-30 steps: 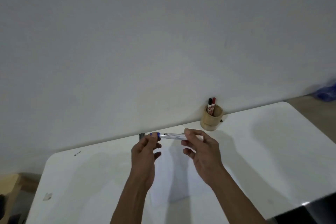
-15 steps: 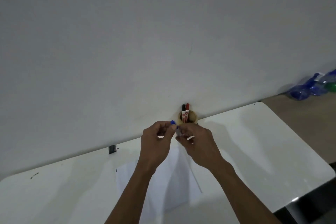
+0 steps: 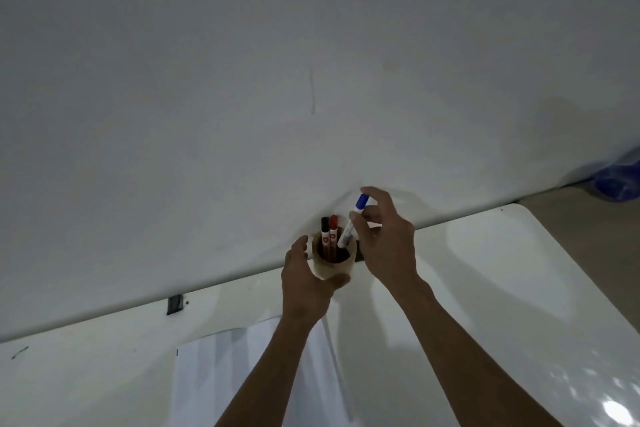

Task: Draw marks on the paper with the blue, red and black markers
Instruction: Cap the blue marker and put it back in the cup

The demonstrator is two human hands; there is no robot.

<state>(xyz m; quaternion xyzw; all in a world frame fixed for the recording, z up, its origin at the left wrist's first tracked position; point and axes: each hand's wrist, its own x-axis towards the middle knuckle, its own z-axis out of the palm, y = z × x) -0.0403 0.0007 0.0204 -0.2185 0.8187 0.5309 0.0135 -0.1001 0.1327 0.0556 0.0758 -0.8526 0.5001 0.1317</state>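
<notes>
A tan wooden cup (image 3: 332, 269) stands at the table's far edge by the wall. My left hand (image 3: 304, 282) wraps around its left side and front. Inside it stand the black marker (image 3: 325, 230) and the red marker (image 3: 333, 229). My right hand (image 3: 384, 239) pinches the capped blue marker (image 3: 353, 220), which is tilted, blue cap up, with its lower end inside the cup's mouth. The white paper (image 3: 221, 378) lies on the table nearer to me, partly hidden under my left forearm.
The white table (image 3: 502, 305) has a rounded right corner and butts against a plain white wall. A small dark clip (image 3: 175, 304) sits at the table's far edge on the left. Blue plastic (image 3: 620, 180) lies on the floor at the far right.
Both hands moved from holding the blue marker together above the paper to the cup. My left hand took hold of the cup; my right hand brought the capped blue marker down into it.
</notes>
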